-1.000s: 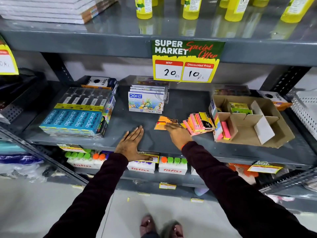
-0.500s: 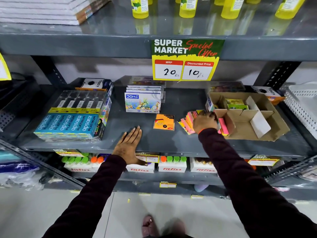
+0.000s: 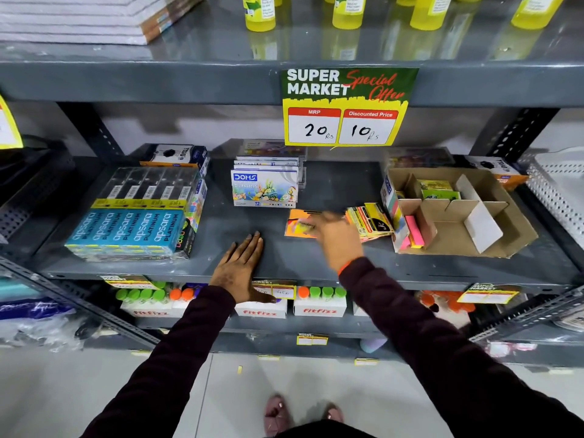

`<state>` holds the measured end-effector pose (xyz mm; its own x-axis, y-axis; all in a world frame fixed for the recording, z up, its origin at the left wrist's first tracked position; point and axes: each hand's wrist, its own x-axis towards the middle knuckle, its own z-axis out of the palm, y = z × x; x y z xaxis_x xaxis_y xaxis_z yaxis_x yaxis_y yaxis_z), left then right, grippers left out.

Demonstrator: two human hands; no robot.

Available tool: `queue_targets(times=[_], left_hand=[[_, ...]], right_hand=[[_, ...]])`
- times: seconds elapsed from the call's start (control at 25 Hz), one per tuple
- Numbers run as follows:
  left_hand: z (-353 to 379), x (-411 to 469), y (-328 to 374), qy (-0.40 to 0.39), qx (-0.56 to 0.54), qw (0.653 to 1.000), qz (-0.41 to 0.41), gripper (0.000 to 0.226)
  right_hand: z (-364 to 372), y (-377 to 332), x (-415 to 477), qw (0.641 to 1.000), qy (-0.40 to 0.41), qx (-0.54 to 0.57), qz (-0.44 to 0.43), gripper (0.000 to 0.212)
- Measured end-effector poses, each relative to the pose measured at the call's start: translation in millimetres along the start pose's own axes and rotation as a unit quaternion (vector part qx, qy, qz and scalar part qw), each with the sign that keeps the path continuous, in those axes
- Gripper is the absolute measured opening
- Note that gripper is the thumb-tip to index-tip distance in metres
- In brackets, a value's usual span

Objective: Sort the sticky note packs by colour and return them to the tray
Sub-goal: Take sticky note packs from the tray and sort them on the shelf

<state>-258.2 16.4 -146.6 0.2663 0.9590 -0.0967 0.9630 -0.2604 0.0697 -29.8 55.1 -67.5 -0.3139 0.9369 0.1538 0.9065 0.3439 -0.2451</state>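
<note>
A cardboard tray (image 3: 518,230) with dividers sits on the right of the grey shelf (image 3: 316,188). Green sticky note packs (image 3: 437,190) lie in a back compartment, and pink packs (image 3: 414,232) stand in the front left one. A fanned pile of mixed packs (image 3: 369,221) leans against the tray's left side. An orange pack (image 3: 295,221) lies alone to the left of the pile. My right hand (image 3: 338,238) is blurred, its fingers over the orange pack; whether it holds a pack is unclear. My left hand (image 3: 241,267) rests flat on the shelf's front edge.
Blue Apsara pencil boxes (image 3: 126,230) fill the shelf's left, and Doms pastel boxes (image 3: 265,188) stand at the middle back. A price sign (image 3: 346,109) hangs from the shelf above. A white perforated basket (image 3: 559,191) is at the far right. Glue boxes sit on the shelf below.
My right hand went from the orange pack to the mixed pile beside the tray, then swung back left over the orange pack. My left hand has stayed flat on the shelf.
</note>
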Motion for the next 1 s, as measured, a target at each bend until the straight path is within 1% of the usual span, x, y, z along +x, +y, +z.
queue_targets(times=[0.08,0.12,0.2,0.28,0.32,0.36,0.4,0.44,0.52,0.56,0.6,0.68,0.72,0.8,0.84,0.92,1.0], left_hand=[[1.7,0.7,-0.4,0.002,0.003,1.0,-0.007,0.136],[2.3,1.4,-0.2,0.001,0.005,1.0,-0.01,0.137],[3.2,2.5,0.5,-0.003,0.013,1.0,-0.01,0.136],[2.7,2.3,0.7,-0.005,0.016,1.0,-0.01,0.135],[2.3,2.1,0.5,-0.004,0.014,1.0,-0.012,0.135],[2.0,2.1,0.4,-0.004,0.01,1.0,-0.013,0.135],[2.0,2.2,0.4,-0.003,0.009,1.0,-0.012,0.135],[2.1,2.3,0.4,-0.003,0.01,1.0,-0.01,0.135],[1.7,2.1,0.8,-0.005,0.011,1.0,-0.006,0.134],[1.5,1.8,0.7,-0.006,0.008,1.0,-0.007,0.133],[1.3,2.2,0.8,-0.007,0.005,1.0,-0.008,0.133],[1.0,2.7,0.3,-0.01,0.002,1.0,-0.009,0.133],[1.1,3.0,0.4,-0.009,0.003,1.0,-0.009,0.133],[1.4,3.0,0.8,-0.011,0.002,1.0,-0.012,0.133],[1.5,2.6,0.8,-0.011,0.002,1.0,-0.013,0.133],[1.0,2.0,1.0,-0.004,0.003,1.0,-0.01,0.134],[0.1,0.7,1.4,0.01,-0.005,1.0,-0.003,0.134]], right_hand=[[24.9,-16.4,-24.4,0.994,-0.048,-0.045,-0.086,0.044],[34.7,-20.2,-31.5,0.991,-0.065,-0.055,-0.099,0.044],[47.4,-23.1,-35.0,0.99,-0.09,-0.062,-0.09,0.037],[46.1,-20.2,-27.0,0.989,-0.103,-0.063,-0.086,0.045],[40.4,-15.9,-21.6,0.99,-0.096,-0.062,-0.078,0.046],[32.7,-7.3,-14.4,0.994,-0.076,-0.062,-0.054,0.045],[24.1,6.7,-5.6,0.997,-0.047,-0.069,-0.004,0.044],[15.5,24.9,4.8,0.993,-0.024,-0.088,0.069,0.042],[-2.2,55.9,18.9,0.968,-0.014,-0.108,0.227,0.042],[-7.9,65.5,22.7,0.955,-0.024,-0.104,0.277,0.044],[-11.2,70.1,25.5,0.949,-0.042,-0.103,0.295,0.045],[-15.8,67.4,30.1,0.949,-0.078,-0.094,0.29,0.044],[-18.3,67.0,32.9,0.949,-0.082,-0.087,0.291,0.044],[-23.8,67.7,37.4,0.946,-0.059,-0.065,0.314,0.05],[-24.8,66.8,39.0,0.948,-0.042,-0.065,0.308,0.05],[-26.9,61.3,44.6,0.96,-0.024,-0.049,0.274,0.039],[-32.9,54.3,55.0,0.967,-0.012,0.033,0.251,0.031]])
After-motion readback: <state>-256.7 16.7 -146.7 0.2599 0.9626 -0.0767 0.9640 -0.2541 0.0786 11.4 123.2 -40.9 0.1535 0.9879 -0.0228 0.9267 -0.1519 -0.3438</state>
